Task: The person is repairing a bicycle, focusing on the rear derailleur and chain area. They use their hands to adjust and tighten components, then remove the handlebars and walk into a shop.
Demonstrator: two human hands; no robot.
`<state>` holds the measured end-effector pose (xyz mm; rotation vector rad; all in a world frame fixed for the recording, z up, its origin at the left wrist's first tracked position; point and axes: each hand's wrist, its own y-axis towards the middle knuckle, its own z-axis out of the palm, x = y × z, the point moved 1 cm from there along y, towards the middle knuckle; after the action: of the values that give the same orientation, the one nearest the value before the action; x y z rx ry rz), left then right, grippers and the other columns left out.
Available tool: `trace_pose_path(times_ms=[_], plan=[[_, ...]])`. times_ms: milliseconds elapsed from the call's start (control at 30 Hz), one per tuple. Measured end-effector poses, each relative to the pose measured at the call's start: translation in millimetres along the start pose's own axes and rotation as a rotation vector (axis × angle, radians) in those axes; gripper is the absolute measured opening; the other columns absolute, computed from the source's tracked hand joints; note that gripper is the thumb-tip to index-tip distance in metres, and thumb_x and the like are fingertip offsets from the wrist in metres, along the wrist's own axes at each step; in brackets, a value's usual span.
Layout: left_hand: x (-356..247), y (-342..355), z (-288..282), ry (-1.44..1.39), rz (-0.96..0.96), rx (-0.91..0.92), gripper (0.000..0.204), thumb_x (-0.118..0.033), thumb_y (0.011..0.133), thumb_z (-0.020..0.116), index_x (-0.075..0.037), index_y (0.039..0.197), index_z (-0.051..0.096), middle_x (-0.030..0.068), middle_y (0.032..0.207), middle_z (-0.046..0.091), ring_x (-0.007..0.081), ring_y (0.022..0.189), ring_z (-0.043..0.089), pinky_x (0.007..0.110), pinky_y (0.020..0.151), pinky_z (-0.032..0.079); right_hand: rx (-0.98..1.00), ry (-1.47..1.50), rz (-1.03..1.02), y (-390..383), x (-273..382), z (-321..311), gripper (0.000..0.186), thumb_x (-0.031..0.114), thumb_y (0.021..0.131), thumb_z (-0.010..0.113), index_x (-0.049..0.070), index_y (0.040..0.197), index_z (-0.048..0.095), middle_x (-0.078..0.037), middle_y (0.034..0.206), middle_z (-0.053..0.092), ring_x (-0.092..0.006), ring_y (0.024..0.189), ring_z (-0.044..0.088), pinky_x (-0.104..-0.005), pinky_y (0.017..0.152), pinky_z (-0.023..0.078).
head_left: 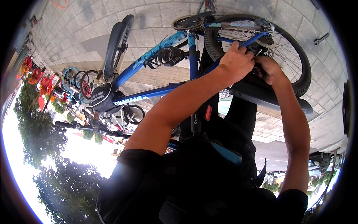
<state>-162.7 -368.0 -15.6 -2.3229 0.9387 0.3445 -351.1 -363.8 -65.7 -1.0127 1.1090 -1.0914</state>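
Note:
A blue bicycle (130, 76) stands in front of me, its rear wheel (296, 44) to the right. My left hand (237, 62) is closed beside the blue rear frame tube (255, 37), its fingers curled in near the tire. Close against it, my right hand (269, 70) is closed too, fingers bent toward the left one. Whatever they pinch between them is hidden by the fingers. Just below the hands runs the black rear mudguard (261, 98). A coiled black cable lock (170, 56) hangs on the frame to the left.
A small dark metal object (321, 38) lies on the paved ground (156, 18) at the far right. The front mudguard (112, 50), frame bag (100, 95) and handlebar (93, 127) extend left. Parked bicycles (80, 80) and trees (35, 123) stand beyond.

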Motion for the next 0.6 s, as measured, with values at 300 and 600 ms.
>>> trace_pose_path(times_ms=[300,600], plan=[[1.1,-1.9,6.8,-0.055,-0.024,-0.177,0.013,-0.021,0.086,0.067,-0.015,0.091,0.078,-0.0005,0.092,0.069,0.0184,0.094,0.067,0.041,0.085,0.043,0.041,-0.015,0.009,-10.6,15.3,-6.5,0.018,0.026,0.101,0.069,0.015,0.089,0.063,0.004,0.075,0.052,-0.0071,0.059,0.044,-0.0252,0.046,0.032],[0.7,-2.6,7.1,-0.089,-0.032,-0.195,0.011,-0.021,0.085,0.067,-0.015,0.089,0.075,-0.0018,0.094,0.069,0.0188,0.095,0.066,0.041,0.085,0.043,0.029,0.125,-0.008,-11.0,8.9,-9.1,0.017,0.028,0.102,0.069,0.014,0.094,0.066,0.004,0.077,0.057,-0.0083,0.061,0.049,-0.0247,0.050,0.039]])
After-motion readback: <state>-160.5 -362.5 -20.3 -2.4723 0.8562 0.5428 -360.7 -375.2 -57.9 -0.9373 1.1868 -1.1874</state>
